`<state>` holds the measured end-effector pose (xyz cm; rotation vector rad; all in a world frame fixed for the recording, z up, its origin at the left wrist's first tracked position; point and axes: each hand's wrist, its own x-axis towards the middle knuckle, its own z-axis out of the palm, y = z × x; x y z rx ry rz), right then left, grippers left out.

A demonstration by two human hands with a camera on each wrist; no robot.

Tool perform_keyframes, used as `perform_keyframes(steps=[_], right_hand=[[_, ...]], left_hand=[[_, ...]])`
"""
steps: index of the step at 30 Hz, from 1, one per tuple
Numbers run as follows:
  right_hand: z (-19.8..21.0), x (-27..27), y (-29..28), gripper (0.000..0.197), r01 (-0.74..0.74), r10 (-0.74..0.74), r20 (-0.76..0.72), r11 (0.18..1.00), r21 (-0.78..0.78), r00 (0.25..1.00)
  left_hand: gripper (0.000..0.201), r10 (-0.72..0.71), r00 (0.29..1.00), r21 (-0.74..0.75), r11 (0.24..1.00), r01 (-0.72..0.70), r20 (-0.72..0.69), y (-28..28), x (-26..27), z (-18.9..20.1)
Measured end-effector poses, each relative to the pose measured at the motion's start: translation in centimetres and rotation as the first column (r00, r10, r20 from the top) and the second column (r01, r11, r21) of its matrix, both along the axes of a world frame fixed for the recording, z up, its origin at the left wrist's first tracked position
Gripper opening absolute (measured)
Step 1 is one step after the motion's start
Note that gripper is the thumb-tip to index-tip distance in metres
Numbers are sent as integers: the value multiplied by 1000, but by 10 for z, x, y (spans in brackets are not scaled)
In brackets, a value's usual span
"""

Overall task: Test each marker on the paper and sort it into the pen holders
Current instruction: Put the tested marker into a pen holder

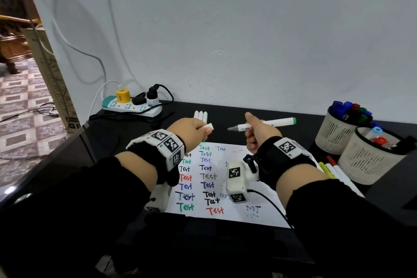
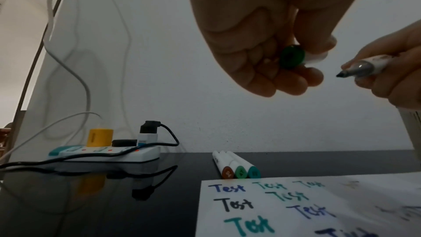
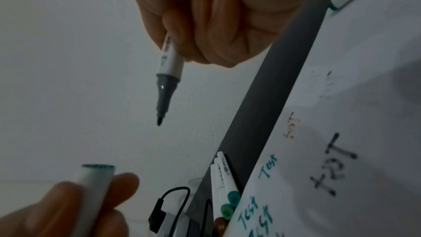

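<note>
Above matte paper (image 1: 228,187), right hand (image 1: 257,133) grips smooth cylindrical marker (image 1: 261,124).

Black table (image 1: 225,241), test paper (image 1: 234,216), three markers (image 1: 200,116), power strip (image 1: 132,107), two pen holders (image 1: 365,160)

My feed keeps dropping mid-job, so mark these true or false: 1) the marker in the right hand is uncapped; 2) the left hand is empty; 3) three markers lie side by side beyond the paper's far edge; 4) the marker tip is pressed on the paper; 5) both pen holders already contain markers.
1) The marker in the right hand is uncapped. True: its grey tip is bare.
2) The left hand is empty. False: it holds the cap.
3) Three markers lie side by side beyond the paper. True.
4) The tip is pressed on the paper. False: the marker is in the air above it.
5) Both pen holders contain markers. True.
</note>
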<state>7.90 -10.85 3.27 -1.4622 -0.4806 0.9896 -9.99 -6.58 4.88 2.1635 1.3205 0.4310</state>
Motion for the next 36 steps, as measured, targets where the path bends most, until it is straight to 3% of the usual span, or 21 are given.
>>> perform_keyframes(steps=[7, 13, 22, 36], right_hand=[[-25, -3, 7, 32, 68, -62, 55, 990, -120, 997], [-45, -3, 21, 30, 38, -18, 156, 991, -127, 988], [-61, 3, 27, 38, -61, 115, 403, 988, -144, 908], [-65, 0, 26, 34, -99, 183, 569, 979, -177, 801]], left_hand=[[32, 47, 998, 2, 999, -47, -42, 13, 5, -12], [34, 67, 994, -46, 996, -71, -92, 21, 10, -19], [34, 6, 970, -57, 998, -20, -243, 24, 14, -26], [36, 8, 967, -52, 998, -22, -256, 20, 13, -25]])
